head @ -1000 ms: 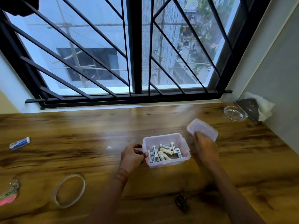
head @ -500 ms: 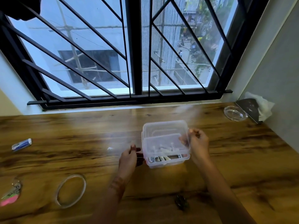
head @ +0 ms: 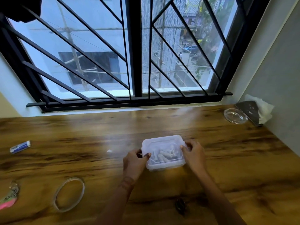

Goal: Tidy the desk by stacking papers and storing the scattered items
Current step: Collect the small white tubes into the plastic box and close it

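Note:
A small clear plastic box (head: 164, 166) stands on the wooden desk (head: 81, 140), a little right of the middle. Its translucent lid (head: 160, 142) lies flat on top, and several white batteries (head: 164, 155) show through it. My left hand (head: 134, 161) grips the box's left edge, thumb on the lid. My right hand (head: 194, 154) grips the right edge, thumb over the lid's rim.
Left on the desk lie a blue-and-white packet (head: 20, 146), a clear tape ring (head: 69, 194) and a keychain with a pink tag (head: 9, 198). A small dark clip (head: 180, 207) sits near the front edge. A glass ashtray (head: 235, 115) and a tissue holder (head: 253, 111) stand at the far right.
My right hand brought the lid from the desk over the box and set it flat on top. Both hands now hold the box's sides.

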Demonstrator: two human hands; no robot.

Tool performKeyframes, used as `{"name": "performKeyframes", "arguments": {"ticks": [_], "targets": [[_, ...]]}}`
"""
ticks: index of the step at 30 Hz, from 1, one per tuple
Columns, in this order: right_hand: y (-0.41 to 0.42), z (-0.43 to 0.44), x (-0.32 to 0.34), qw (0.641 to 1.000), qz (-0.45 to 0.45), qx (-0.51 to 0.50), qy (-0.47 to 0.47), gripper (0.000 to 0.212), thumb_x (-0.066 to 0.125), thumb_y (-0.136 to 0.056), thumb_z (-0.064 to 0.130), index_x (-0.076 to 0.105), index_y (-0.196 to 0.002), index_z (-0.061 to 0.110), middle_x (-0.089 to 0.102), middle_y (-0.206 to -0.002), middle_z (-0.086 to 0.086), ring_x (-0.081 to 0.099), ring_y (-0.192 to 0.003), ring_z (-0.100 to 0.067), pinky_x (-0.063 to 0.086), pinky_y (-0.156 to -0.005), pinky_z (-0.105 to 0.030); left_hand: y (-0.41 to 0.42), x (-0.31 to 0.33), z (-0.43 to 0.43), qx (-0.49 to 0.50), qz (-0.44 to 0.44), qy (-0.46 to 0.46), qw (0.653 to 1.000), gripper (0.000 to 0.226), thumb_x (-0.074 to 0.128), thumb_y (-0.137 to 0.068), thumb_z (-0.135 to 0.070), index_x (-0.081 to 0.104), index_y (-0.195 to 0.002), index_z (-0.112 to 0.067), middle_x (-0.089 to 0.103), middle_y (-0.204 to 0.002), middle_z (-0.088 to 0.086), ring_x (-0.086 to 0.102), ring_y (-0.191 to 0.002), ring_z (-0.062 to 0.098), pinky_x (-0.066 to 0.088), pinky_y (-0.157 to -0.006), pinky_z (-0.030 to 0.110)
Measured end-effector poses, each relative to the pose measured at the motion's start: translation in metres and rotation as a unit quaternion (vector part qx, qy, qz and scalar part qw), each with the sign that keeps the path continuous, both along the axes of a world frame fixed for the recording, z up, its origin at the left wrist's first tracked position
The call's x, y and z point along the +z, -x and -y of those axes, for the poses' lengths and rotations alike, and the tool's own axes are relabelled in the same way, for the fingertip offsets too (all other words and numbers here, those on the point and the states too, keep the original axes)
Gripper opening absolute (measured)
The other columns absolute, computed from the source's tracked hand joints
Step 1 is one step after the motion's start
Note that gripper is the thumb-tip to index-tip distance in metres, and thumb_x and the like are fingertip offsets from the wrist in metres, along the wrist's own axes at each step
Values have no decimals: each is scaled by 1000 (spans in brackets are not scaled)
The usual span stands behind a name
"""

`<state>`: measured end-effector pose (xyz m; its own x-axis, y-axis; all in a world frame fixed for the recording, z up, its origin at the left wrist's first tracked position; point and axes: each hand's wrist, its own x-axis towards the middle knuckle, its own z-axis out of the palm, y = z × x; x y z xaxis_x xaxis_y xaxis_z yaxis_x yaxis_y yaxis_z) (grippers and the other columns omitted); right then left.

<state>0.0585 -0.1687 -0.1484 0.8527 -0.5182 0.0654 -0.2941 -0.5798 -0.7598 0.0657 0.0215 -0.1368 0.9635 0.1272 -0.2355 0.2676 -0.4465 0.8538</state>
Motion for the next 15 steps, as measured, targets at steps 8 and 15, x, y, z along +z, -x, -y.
{"name": "performKeyframes", "arguments": {"ticks": [8, 15], "targets": [[7, 6, -6, 969, -48, -5, -244, 40, 60, -87, 33, 56, -116, 5, 62, -100, -5, 58, -75, -6, 44, -53, -19, -5, -10, -14, 0, -163, 236, 958, 34, 72, -78, -26, 67, -97, 1, 71, -95, 22, 66, -81, 28, 57, -66, 32], [12, 6, -9, 961, 3, -50, -273, 45, 72, -78, 31, 60, -113, 5, 62, -99, -4, 61, -83, -15, 48, -59, -20, 1, -12, -13, 18, -127, 248, 960, 32, 71, -78, -25, 68, -103, -5, 73, -94, 11, 67, -85, 25, 55, -81, 39]]}}
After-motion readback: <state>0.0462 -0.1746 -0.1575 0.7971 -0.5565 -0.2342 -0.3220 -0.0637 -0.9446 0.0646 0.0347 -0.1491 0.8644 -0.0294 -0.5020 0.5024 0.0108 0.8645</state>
